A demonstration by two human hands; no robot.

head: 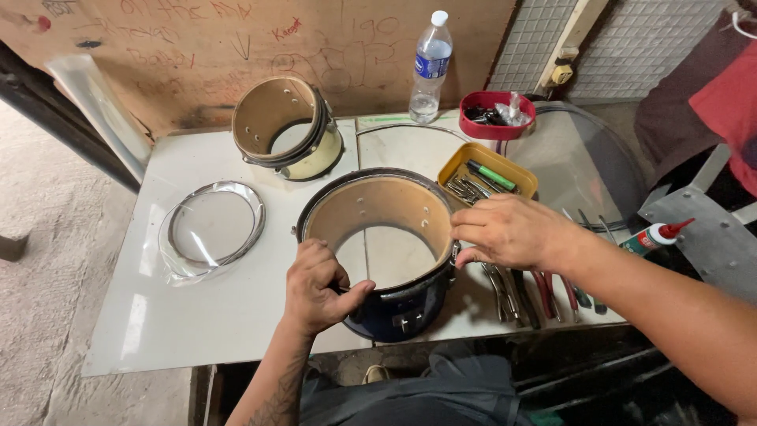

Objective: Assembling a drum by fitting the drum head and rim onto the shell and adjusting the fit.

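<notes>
Looking down from the head camera, I see the dark drum shell [394,304] standing at the near edge of the white table [213,315], its open mouth pointing straight up, so its axis is vertical. Inside it is pale bare wood with small drilled holes; outside it is dark blue and glossy, with metal fittings.

My left hand [319,288] is closed on the near rim of the shell, fingers curled, thumb along the edge. My right hand [512,231] is on the right rim, fingers pinched together; what they pinch I cannot tell.

A cream drum shell [290,130] stands further back, tilted. A metal hoop [217,221] lies flat on the left. Pliers [520,292] lie just beside the right hand, below a yellow tray [473,158]. Behind the table is a scribbled board wall [197,47].
</notes>
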